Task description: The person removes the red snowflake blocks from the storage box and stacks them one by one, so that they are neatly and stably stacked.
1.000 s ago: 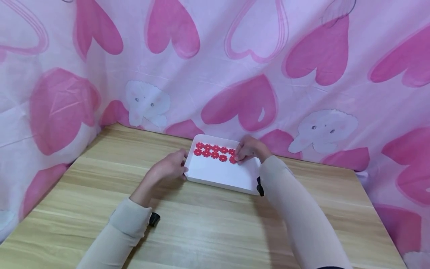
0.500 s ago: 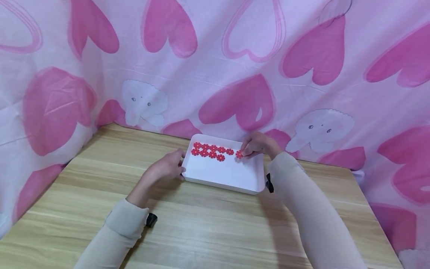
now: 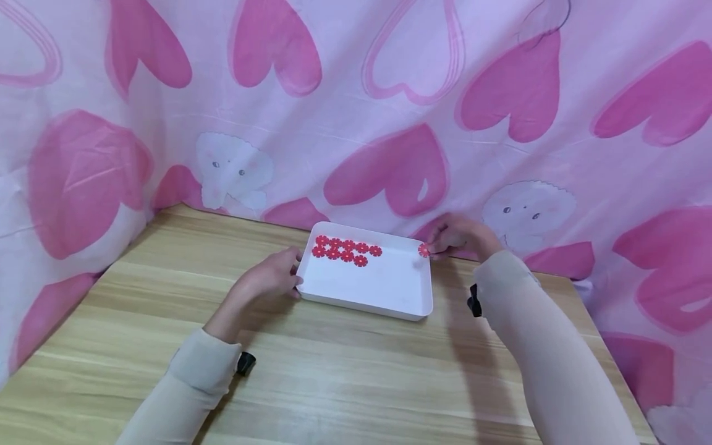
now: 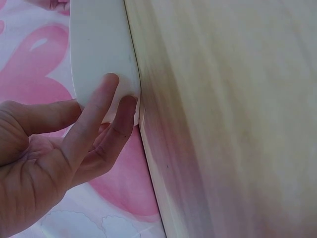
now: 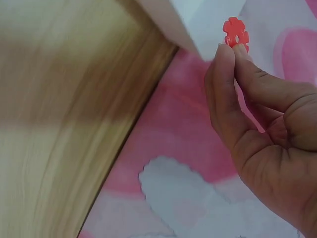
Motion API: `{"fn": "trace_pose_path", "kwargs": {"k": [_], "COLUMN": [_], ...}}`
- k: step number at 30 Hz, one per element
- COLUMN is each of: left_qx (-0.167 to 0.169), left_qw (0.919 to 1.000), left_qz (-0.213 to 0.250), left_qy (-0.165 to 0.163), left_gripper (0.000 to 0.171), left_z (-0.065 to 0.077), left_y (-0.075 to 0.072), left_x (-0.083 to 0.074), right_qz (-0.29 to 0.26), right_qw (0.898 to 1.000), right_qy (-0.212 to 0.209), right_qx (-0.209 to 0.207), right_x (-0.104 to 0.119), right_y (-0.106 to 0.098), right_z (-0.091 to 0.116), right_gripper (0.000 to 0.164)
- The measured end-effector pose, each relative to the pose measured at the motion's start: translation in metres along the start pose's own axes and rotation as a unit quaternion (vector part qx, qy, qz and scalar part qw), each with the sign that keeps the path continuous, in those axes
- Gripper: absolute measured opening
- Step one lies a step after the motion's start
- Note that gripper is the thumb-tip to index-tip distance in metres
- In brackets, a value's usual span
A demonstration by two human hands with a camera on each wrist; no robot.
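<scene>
My right hand (image 3: 458, 235) pinches a red flower-shaped plastic piece (image 5: 235, 33) between thumb and fingertip. In the head view that piece overlaps the far right corner of a shallow white tray (image 3: 367, 290). More red flower-shaped pieces (image 3: 347, 254) lie in two rows inside the tray, toward its far left. At the tray's left end, my left hand (image 3: 272, 272) grips the wall. The left wrist view shows two fingertips against the outer wall, while another digit passes behind the rim, its tip hidden.
The tray stands near the back edge of a wood-grain table (image 3: 334, 377). Behind and on both sides hangs a pink cloth (image 3: 311, 123) printed with hearts and white animals. A dark clip-like piece (image 3: 246, 363) sits at the left cuff.
My right hand has lifted one flower piece out of the near row's right end and carried it right, to the tray's far right corner. The left hand still grips the tray.
</scene>
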State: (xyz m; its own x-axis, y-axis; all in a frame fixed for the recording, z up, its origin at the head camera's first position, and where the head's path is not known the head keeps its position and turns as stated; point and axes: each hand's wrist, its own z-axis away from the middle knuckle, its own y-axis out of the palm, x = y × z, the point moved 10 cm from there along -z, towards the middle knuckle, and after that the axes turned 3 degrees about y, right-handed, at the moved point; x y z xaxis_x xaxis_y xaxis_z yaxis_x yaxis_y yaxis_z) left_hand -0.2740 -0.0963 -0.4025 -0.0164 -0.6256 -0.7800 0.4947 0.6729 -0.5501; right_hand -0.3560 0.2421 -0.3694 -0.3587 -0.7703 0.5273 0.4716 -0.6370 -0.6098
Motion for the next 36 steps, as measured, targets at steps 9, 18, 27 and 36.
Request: {"fn": "trace_pose_path", "kwargs": {"k": [9, 18, 27, 36], "left_qx": [-0.003, -0.007, -0.007, -0.007], "left_qw": [1.0, 0.9999, 1.0, 0.9999], "left_qz": [-0.008, -0.003, 0.0, -0.004], "left_qy": [0.002, -0.007, -0.004, -0.007], "left_gripper": [0.043, 0.044, 0.044, 0.044], "left_z": [0.003, 0.004, 0.005, 0.008], "left_y": [-0.004, -0.006, -0.005, -0.006], "left_x": [0.001, 0.005, 0.004, 0.003], "right_qz": [0.014, 0.011, 0.082, 0.133], "right_qw": [1.0, 1.0, 0.996, 0.989], "right_qy": [0.004, 0.017, 0.03, 0.063], "right_qx": [0.0, 0.011, -0.021, 0.003], "right_x": [-0.021, -0.05, -0.079, -0.094], "right_y": [-0.02, -0.025, -0.014, -0.005], "right_z": [0.008, 0.004, -0.011, -0.018], "right_gripper": [0.017, 0.017, 0.009, 0.003]}}
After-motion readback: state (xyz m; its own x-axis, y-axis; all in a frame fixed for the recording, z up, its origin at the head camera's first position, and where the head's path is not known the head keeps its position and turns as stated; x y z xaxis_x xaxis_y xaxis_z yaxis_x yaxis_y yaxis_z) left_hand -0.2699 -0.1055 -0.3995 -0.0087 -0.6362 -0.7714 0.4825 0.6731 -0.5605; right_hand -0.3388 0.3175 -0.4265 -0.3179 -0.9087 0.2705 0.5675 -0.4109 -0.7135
